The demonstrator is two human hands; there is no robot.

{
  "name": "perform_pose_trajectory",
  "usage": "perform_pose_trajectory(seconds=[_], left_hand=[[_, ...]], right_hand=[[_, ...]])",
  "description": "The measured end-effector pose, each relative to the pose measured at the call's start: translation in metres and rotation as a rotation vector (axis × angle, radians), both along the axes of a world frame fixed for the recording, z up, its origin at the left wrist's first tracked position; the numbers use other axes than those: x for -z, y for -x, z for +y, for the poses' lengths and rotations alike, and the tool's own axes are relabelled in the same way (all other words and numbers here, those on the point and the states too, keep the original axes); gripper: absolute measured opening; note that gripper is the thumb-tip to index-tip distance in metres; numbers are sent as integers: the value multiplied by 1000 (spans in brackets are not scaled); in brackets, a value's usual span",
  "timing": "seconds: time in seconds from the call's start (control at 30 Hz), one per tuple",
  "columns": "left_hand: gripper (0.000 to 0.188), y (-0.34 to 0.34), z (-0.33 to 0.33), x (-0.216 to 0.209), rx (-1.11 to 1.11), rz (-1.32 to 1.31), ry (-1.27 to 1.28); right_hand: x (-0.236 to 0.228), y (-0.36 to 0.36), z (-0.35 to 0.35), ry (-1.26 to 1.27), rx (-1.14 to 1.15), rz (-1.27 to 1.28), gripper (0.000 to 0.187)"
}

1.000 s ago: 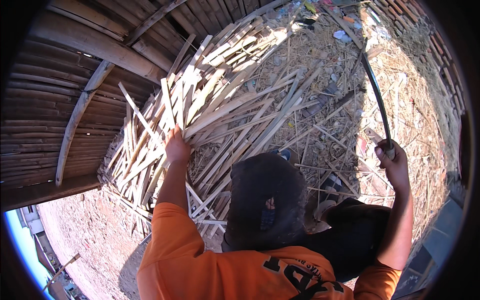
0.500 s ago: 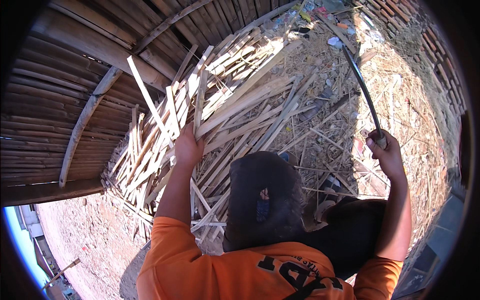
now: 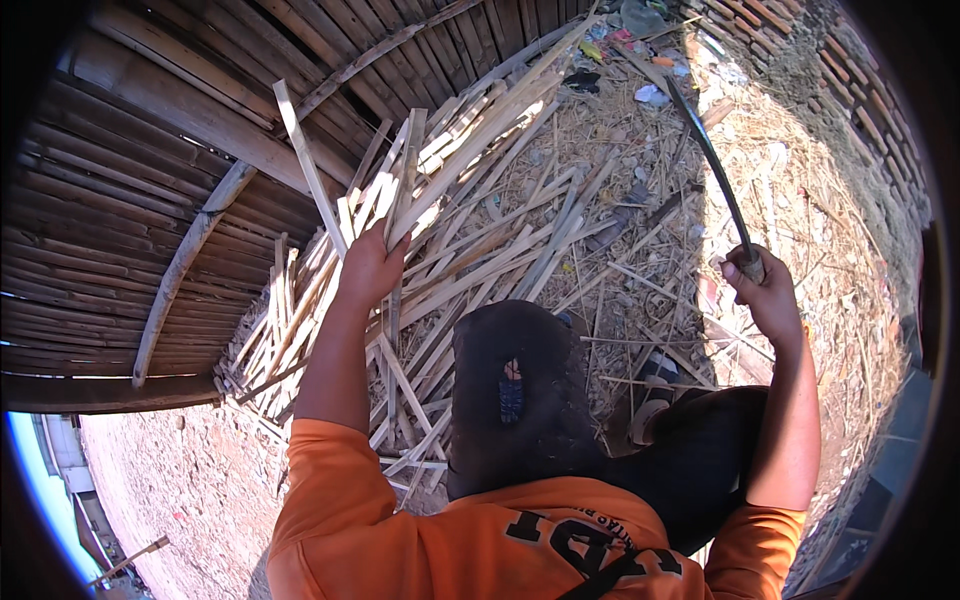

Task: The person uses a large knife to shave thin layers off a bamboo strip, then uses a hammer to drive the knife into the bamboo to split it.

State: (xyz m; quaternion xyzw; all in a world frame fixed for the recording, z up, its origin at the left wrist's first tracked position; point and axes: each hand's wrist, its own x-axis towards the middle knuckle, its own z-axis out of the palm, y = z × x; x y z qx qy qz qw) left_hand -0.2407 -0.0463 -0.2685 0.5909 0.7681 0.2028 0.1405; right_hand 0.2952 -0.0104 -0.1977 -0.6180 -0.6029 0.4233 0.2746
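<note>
Farther out over the heap (image 3: pixel 450 280) of cut wood goes the left hand (image 3: pixel 373 265) now than half a second ago, and the strip (image 3: pixel 408 170) in it has come along, its lower part now showing beneath the fist. Over on the other side, the right hand (image 3: pixel 768 290) has shifted slightly toward the middle of the view, with its long curved blade (image 3: pixel 719 168).

From where I stand, the slatted wall (image 3: pixel 90 230) is the biggest thing, leaning over the left of the scene; a brick wall (image 3: pixel 845 75) rises at the far right, beyond ground (image 3: pixel 825 280) littered with straw and scraps. Between them lies the heap, its pale strips jumbled beside and in front of a bent leg (image 3: pixel 560 410) in dark cloth.

Sorting a strip loose from the tangle looks like the step in hand. Any next pull seems to call for a firm hold and for the blade to stay well away from the left wrist.

Left arm reaches straight out, wrist over the wood; the right arm is bent at the elbow, blade angled up and away from the body. Left fingers close round the strip, though I cannot tell whether the leaning slat (image 3: pixel 305 155) beside them is gripped too. Right fingers wrap the handle (image 3: pixel 752 268).
</note>
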Motion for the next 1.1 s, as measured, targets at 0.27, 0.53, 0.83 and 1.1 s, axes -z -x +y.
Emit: perform_pose_trajectory(seconds=[0.27,0.53,0.83,1.1], left_hand=[[56,2,1,-18,-85,-117,76],[45,3,10,-4,24,-421,-2],[68,-62,2,-15,163,-452,89],[44,-94,33,-64,212,-445,216]], right_hand=[[0,-13,-3,-26,1,33,28],[-5,-14,-1,-92,-8,13,34],[0,-18,-6,-67,-13,50,34],[-11,-30,4,-123,116,-85,47]])
